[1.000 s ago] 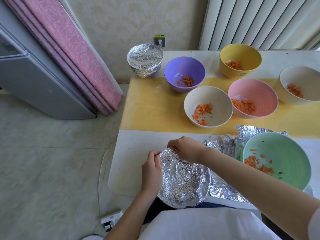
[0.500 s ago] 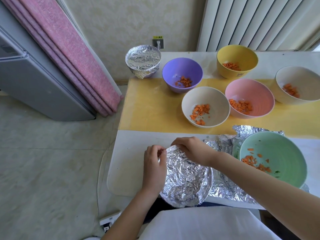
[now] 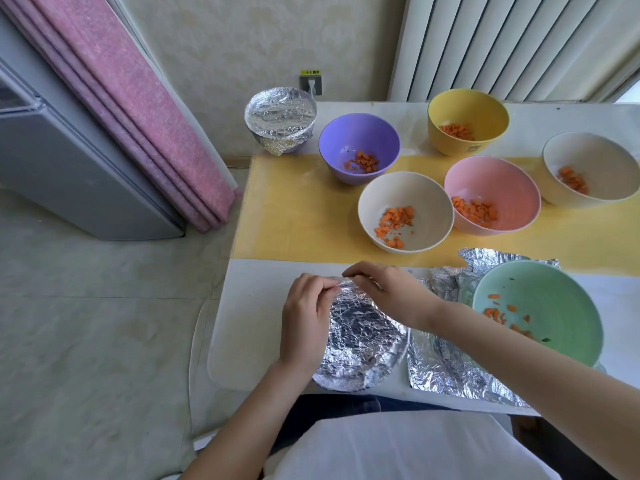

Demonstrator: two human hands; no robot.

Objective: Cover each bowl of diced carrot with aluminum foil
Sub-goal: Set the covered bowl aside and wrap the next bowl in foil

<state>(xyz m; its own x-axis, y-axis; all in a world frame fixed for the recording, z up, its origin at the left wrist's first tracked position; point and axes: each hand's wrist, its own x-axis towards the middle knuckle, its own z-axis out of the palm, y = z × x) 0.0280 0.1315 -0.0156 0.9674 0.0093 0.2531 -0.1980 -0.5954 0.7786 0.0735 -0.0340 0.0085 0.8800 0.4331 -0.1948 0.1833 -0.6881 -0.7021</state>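
A foil-covered bowl (image 3: 363,344) stands at the table's near edge. My left hand (image 3: 304,317) and my right hand (image 3: 384,289) both pinch the foil at its far rim, fingertips almost meeting. A green bowl (image 3: 554,306) of diced carrot sits to the right on loose foil sheets (image 3: 446,372). Open bowls of carrot stand further back: purple (image 3: 360,140), cream (image 3: 429,206), pink (image 3: 502,181), yellow (image 3: 467,112) and a second cream one (image 3: 595,161). Another foil-covered bowl (image 3: 280,116) sits at the far left corner.
A yellow mat (image 3: 301,216) lies across the white table (image 3: 249,313). Left of the table are a pink curtain (image 3: 138,109), a grey appliance (image 3: 62,161) and bare floor. A wall socket (image 3: 311,85) and a white radiator (image 3: 512,46) are behind.
Both hands have slid along the foil rim to its far edge and come together. The left hand rose from the bowl's left side; the bowl has stayed in place.
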